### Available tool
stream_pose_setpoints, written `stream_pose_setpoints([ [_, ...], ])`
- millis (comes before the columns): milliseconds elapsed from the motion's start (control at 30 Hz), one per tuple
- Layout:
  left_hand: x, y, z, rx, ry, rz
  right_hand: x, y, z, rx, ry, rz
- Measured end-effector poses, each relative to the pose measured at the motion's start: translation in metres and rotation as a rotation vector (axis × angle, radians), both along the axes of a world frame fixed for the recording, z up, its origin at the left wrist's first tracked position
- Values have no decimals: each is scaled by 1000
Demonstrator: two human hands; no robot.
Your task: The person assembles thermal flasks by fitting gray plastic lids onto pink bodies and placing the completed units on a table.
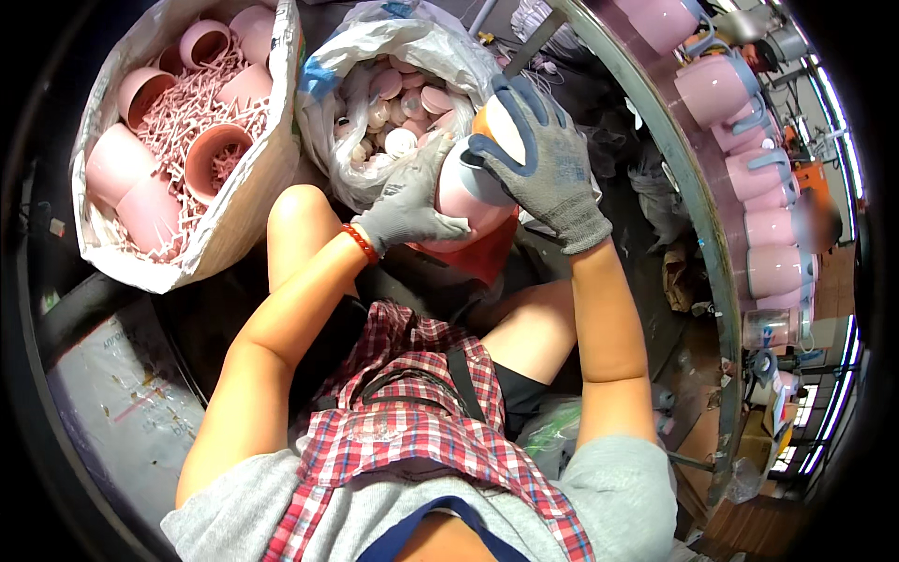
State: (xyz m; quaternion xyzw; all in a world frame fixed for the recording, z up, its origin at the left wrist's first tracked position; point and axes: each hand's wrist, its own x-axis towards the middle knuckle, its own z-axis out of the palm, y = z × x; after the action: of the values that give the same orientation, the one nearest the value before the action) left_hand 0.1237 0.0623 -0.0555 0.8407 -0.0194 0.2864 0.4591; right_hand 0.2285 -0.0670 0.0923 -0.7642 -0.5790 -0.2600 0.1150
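Observation:
A pink jug with a grey-blue collar is held in front of me, tilted, above a red surface. My left hand, in a grey glove, is closed round the jug's left side. At its top, my right hand, in a grey glove with dark blue fingertips, curls over a rounded white-and-orange piece. Whether that piece is joined to the jug I cannot tell. Just beyond my left hand, a white plastic bag holds several pale pink and white round caps.
On the left stands a white woven sack of pink cups and pink stick-like pieces. A metal-edged bench curves along my right, with several pink jugs with blue handles. Clear plastic wrap lies beside my right thigh.

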Motion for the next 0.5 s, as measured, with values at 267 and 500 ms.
stream_pose_setpoints([
  [267,-11,-13,20,-15,-63,-18,19,-46,-11,499,643,179],
  [500,-12,12,13,-318,-160,-173,77,-73,-74,1414,1450,172],
])
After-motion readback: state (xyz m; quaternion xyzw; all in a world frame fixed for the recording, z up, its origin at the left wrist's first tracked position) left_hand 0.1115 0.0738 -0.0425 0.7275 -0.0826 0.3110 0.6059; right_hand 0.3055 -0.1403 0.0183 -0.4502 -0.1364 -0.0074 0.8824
